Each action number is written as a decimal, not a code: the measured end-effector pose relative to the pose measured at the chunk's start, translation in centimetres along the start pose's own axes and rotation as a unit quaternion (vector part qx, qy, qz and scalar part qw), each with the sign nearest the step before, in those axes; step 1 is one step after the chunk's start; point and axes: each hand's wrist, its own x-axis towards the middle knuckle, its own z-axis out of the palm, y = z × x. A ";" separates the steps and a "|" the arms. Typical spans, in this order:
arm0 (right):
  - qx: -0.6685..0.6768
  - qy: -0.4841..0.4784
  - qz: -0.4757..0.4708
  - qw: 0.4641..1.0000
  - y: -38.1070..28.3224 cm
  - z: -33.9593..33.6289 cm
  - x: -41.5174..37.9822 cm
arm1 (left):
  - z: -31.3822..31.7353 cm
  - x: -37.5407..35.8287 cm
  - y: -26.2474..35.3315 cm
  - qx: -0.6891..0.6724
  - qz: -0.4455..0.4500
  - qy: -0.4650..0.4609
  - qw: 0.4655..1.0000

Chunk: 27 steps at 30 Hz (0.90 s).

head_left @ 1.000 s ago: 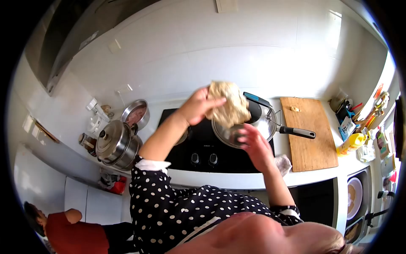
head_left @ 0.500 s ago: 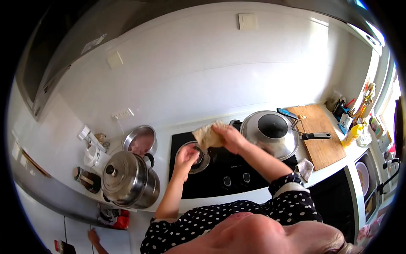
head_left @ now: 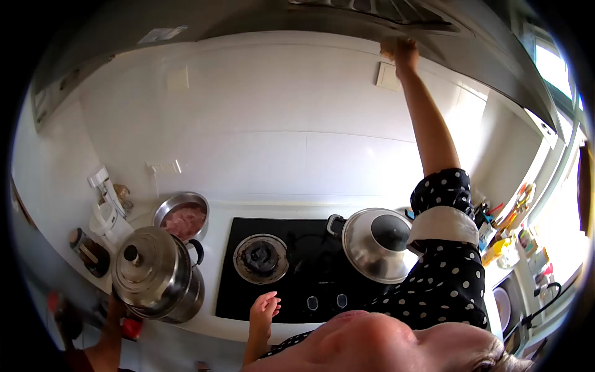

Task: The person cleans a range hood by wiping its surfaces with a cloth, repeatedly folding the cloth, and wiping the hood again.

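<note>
My right hand (head_left: 406, 56) is raised high against the underside of the range hood (head_left: 347, 28), closed around a tan cloth (head_left: 388, 47). Part of that cloth is hidden by my fingers. Low over the front edge of the black gas stove (head_left: 297, 248) is my left hand (head_left: 265, 306), its fingers loosely curled and apart, with nothing in them. Behind it lies the bare left burner (head_left: 261, 258). On the right side of the stove sits a lidded wok (head_left: 378, 245), partly covered by my right sleeve.
A tall lidded steel pot (head_left: 155, 273) stands on the left counter, before a steel bowl of pinkish meat (head_left: 184, 221). Another person's arm (head_left: 108, 338) reaches in at lower left. Bottles and utensils (head_left: 502, 242) crowd the right windowsill.
My right hand has risen with the cloth from above the stove to the hood. My left hand has come down and back toward me. Another person's arm has come closer to the pot.
</note>
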 end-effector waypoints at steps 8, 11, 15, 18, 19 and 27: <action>-0.267 0.066 -0.188 0.943 4.1 4.5 8.3 | 2.2 -1.5 -1.7 -0.062 -0.016 0.114 0.991; -0.281 0.120 -0.187 0.934 3.9 6.2 8.2 | 1.2 -1.4 -1.6 -0.063 -0.017 0.133 0.989; -0.080 0.068 -0.161 0.981 2.6 11.0 5.9 | 0.9 0.1 -1.7 -0.043 -0.026 0.158 0.986; -0.204 0.045 -0.336 0.918 -0.7 13.8 1.4 | 2.0 1.5 -1.5 -0.065 -0.011 0.138 0.988; -0.200 0.060 -0.364 0.908 -0.7 13.8 1.4 | 2.5 2.0 -1.5 -0.069 -0.011 0.127 0.989; -0.122 -0.021 -0.174 0.977 2.8 6.4 4.0 | 4.2 2.5 -1.6 -0.066 -0.026 0.071 0.995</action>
